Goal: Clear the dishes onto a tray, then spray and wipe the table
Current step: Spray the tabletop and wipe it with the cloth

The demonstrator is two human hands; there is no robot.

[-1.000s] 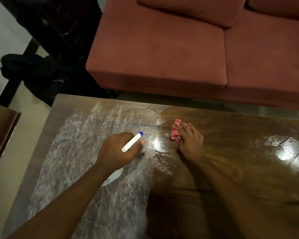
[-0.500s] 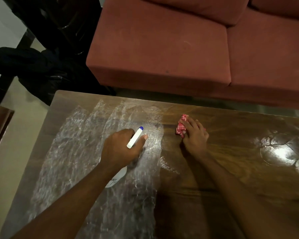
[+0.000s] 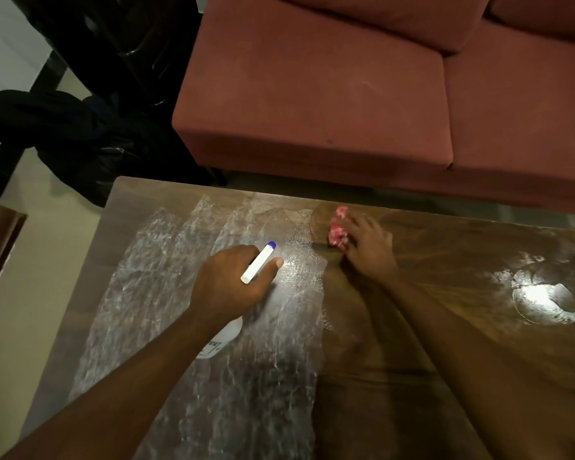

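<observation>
Wood gleams wet across the left half of the bench (image 3: 445,293), where pale streaks of cleaner (image 3: 166,293) cover the top and a person's two hands work side by side. The left hand (image 3: 229,280) is clenched round the neck of a white spray bottle (image 3: 258,263) and holds it low over the streaks, seemingly ready for another burst while the other hand wipes. The nozzle bar lies on a diagonal, its blue tip aimed away from the person toward the far edge and the red cloth (image 3: 337,229). The bottle's body slopes back under the wrist. The right hand (image 3: 369,247) lies flat, fingers stretched over the bunched cloth, pressing it to the bench where the streaks end, a likely spot to start drawing the wet off. A rust-red sofa (image 3: 312,94) stands beyond.
</observation>
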